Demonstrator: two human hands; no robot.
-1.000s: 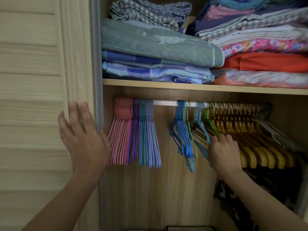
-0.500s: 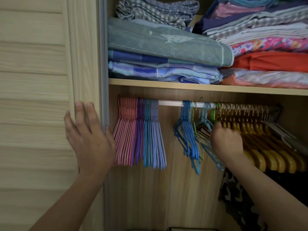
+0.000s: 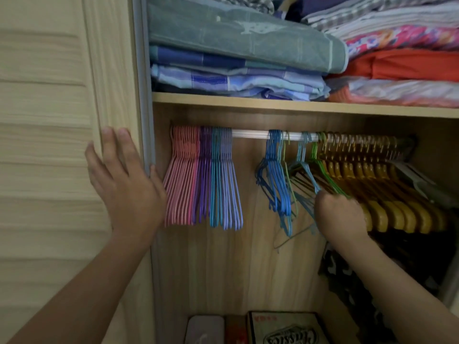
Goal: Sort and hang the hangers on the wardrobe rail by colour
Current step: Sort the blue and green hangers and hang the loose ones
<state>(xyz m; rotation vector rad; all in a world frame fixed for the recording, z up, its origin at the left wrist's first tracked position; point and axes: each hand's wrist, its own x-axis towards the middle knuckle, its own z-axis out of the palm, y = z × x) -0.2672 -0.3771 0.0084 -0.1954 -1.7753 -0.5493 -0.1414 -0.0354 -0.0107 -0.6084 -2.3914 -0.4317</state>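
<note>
A white wardrobe rail (image 3: 249, 133) runs under the shelf. At its left end hang tight groups of pink hangers (image 3: 180, 180), purple hangers (image 3: 204, 180), teal hangers (image 3: 215, 184) and lilac hangers (image 3: 229, 187). Further right hang blue hangers (image 3: 275, 175), a loose mix of light blue and green hangers (image 3: 306, 167), then several yellow wooden hangers (image 3: 387, 199). My left hand (image 3: 124, 184) lies flat and open on the wardrobe door edge. My right hand (image 3: 339, 214) is closed around the lower ends of the light blue and green hangers.
Folded bedding and clothes (image 3: 243, 45) fill the shelf (image 3: 298, 105) above the rail. The sliding door (image 3: 49, 145) covers the left. Dark clothing (image 3: 360, 294) hangs under the yellow hangers. A tin (image 3: 205, 328) and a printed box (image 3: 288, 328) sit at the bottom.
My right hand has dropped from near the hooks to the lower ends of the light blue and green hangers. The view has tilted down; my left hand stays on the door.
</note>
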